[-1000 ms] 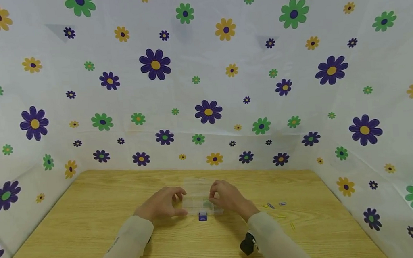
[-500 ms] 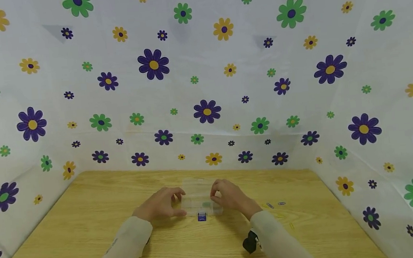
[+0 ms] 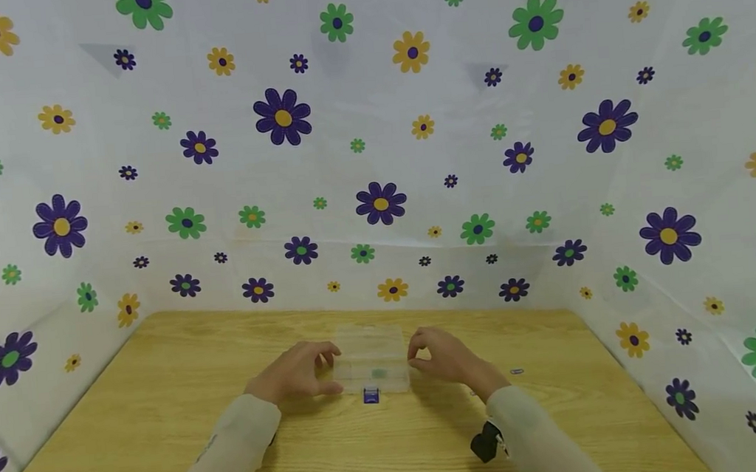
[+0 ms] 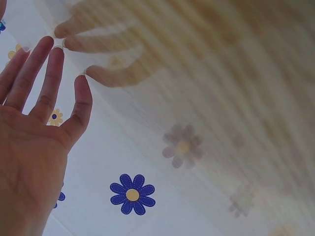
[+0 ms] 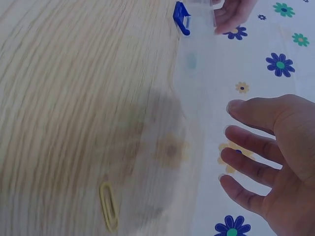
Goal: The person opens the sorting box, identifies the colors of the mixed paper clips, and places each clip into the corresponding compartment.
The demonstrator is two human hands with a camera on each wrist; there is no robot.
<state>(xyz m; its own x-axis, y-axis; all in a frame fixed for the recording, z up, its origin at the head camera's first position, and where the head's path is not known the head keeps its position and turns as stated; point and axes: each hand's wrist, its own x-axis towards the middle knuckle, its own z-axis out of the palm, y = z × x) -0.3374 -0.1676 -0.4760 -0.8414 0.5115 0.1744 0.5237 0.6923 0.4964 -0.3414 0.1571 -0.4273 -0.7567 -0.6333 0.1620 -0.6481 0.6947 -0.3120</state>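
— Where was the box?

— The clear compartment box (image 3: 371,359) sat on the wooden tabletop (image 3: 164,401) between my two hands, its long axis running left to right, blue latch (image 3: 370,396) facing me.

— Which hand was nearer?

— My left hand (image 3: 296,376) touched its left end, fingers straight, gripping nothing. My right hand (image 3: 447,356) lay just off its right end, relaxed and empty, the box to its left.

— Anything smaller?

— A yellow paper clip (image 5: 109,206) lay behind my right hand.
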